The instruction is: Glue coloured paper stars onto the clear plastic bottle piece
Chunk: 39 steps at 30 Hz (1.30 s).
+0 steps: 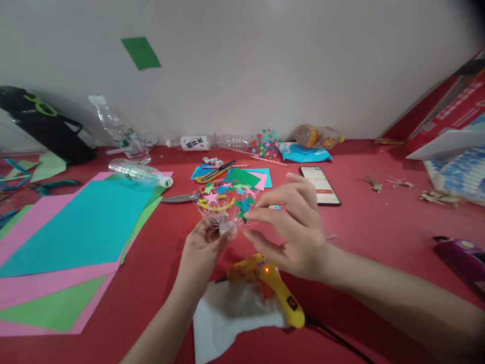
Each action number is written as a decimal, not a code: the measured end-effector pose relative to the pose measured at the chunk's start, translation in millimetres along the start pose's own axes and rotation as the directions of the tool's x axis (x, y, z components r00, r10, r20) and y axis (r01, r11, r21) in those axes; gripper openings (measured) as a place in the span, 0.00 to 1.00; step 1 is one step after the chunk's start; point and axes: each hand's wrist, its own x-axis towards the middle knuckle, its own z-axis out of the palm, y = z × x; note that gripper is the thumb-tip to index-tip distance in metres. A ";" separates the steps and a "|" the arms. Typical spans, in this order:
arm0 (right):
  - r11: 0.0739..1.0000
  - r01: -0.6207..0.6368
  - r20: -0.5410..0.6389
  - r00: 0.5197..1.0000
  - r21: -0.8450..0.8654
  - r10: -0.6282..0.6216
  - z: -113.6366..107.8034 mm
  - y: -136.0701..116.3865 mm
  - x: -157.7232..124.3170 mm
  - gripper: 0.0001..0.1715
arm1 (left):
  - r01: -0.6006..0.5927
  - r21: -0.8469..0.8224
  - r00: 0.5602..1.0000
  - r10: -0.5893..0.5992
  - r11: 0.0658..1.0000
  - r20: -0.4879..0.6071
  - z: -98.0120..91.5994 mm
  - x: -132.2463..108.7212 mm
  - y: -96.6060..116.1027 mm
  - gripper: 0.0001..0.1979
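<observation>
My left hand is closed around the narrow end of a clear plastic piece that looks like a cut bottle. Colored paper stars and a yellow strip decorate its flared part. Beside it, my right hand has its thumb and fingers apart, with a fingertip at a dark green star; whether it touches the star I cannot tell. Below both hands, a yellow glue gun with a lit orange light lies on a white cloth.
Colored paper sheets cover the left of the red table. Scissors, a utility knife, a phone and a star-covered bottle part lie beyond my hands. Plastic bottles and a black flask are along the wall.
</observation>
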 end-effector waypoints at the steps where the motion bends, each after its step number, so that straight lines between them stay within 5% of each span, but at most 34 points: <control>1: 1.000 0.018 -0.003 1.000 -0.021 -0.018 0.5 0.7 -0.4 0.09 | -0.001 0.001 1.000 0.001 1.000 0.001 -0.1 0.1 -0.2 0.23; 14: 0.902 0.268 0.036 0.962 -0.340 -0.272 3.8 2.7 -5.3 0.12 | 0.004 -0.049 0.998 -0.001 0.999 0.060 -2.9 2.8 -5.5 0.21; 23: 0.983 0.124 0.056 0.992 -0.136 -0.117 1.4 2.1 -2.9 0.13 | -0.002 -0.068 1.000 0.003 0.998 0.020 -0.6 3.3 -3.5 0.19; 39: 0.999 -0.012 0.073 0.997 0.045 0.009 6.1 -3.4 -3.4 0.02 | -0.035 -0.021 0.999 0.034 0.999 -0.025 1.0 4.2 -3.0 0.20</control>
